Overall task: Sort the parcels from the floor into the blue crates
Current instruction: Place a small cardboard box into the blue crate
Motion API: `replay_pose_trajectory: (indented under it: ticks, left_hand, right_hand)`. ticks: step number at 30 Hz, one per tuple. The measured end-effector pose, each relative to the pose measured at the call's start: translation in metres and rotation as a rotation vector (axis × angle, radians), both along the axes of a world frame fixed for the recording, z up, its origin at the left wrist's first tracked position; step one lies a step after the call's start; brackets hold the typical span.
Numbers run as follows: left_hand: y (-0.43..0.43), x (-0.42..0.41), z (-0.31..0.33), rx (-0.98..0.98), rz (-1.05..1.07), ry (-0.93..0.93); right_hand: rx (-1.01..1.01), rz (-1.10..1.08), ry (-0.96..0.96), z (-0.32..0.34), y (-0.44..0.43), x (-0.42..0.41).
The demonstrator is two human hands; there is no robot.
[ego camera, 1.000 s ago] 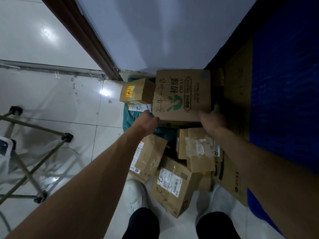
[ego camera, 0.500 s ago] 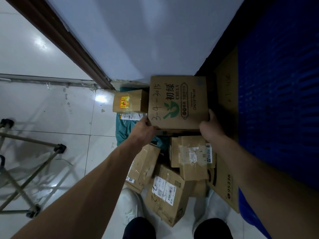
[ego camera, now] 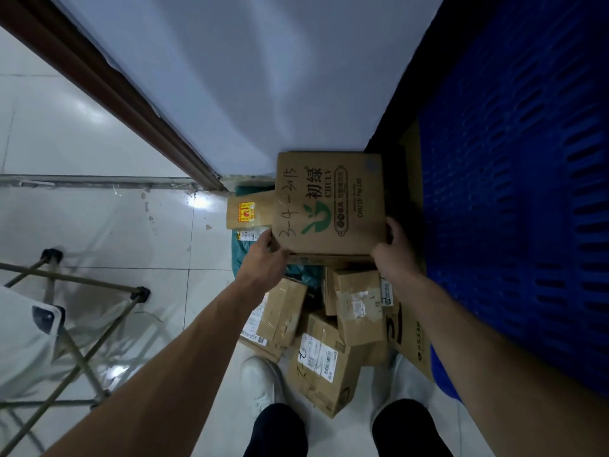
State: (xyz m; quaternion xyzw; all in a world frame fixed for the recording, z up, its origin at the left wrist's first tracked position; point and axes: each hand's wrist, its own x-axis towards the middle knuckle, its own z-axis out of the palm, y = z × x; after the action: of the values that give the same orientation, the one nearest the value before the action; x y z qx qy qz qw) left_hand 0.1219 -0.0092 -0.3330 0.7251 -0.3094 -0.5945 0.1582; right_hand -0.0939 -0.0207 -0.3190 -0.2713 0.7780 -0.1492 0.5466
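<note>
Item in hand: one large printed carton (ego camera: 329,202), broad face turned toward the camera, sitting over the heap at the floor's (ego camera: 99,225) far corner, between the wall (ego camera: 247,77) and the blue crate (ego camera: 514,225); the view is not showing whether it is hanging free or resting on the heap beneath. The left hand (ego camera: 267,255) is curling its fingers round the carton's near left corner; the right hand (ego camera: 393,249) is clamping the near right corner, thumb lying up the side. Hazards, as judged: both grips are sitting on the near edge only, so the far edge is probably going unsupported and could be dipping or sliding out on a lift; the carton's left edge is overlapping the small box (ego camera: 250,212) carrying a yellow sticker, which could be getting dragged or knocked; the loose boxes crowding the two white shoes (ego camera: 260,377) are leaving little footing for a turn toward the crate, whose wall is standing tall just beside the right forearm and could be catching a corner. Count: hands, two, both occupied; printed carton, one; small stickered box, one; teal bag (ego camera: 244,255), one, lying partly under the pile; taped brown boxes (ego camera: 359,305) at the heap's near side, at least four, overlapping, so the total is reading as uncertain; flat carton (ego camera: 412,338) leaning against the crate, one; blue crate, one wall showing, number not determinable; folding metal frame (ego camera: 82,285), one, standing well apart at the floor's left.
</note>
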Motion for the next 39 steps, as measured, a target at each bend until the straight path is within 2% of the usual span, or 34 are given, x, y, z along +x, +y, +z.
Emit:
replay_pose_trajectory:
  ticks: [7, 13, 21, 27, 33, 39]
  left_hand:
    - [0.015, 0.003, 0.069, 0.003, 0.031, 0.006]
    - [0.037, 0.028, 0.158, -0.012, 0.058, 0.034]
    - [0.06, 0.056, 0.32, -0.073, 0.084, 0.033]
    - [0.071, 0.067, 0.438, -0.198, -0.046, 0.029]
    - [0.06, 0.05, 0.499, -0.278, -0.187, -0.009]
    - [0.059, -0.031, 0.526, -0.372, -0.365, 0.033]
  right_hand:
    - [-0.057, -0.129, -0.063, 0.071, 0.02, 0.009]
    - [-0.081, -0.052, -0.134, 0.17, 0.05, 0.01]
    - [-0.154, 0.034, -0.177, 0.338, 0.081, 0.019]
    - [-0.217, 0.032, -0.176, 0.445, 0.108, 0.021]
    - [-0.272, -0.137, -0.18, 0.499, 0.147, 0.001]
    - [-0.313, -0.415, -0.175, 0.525, 0.183, -0.059]
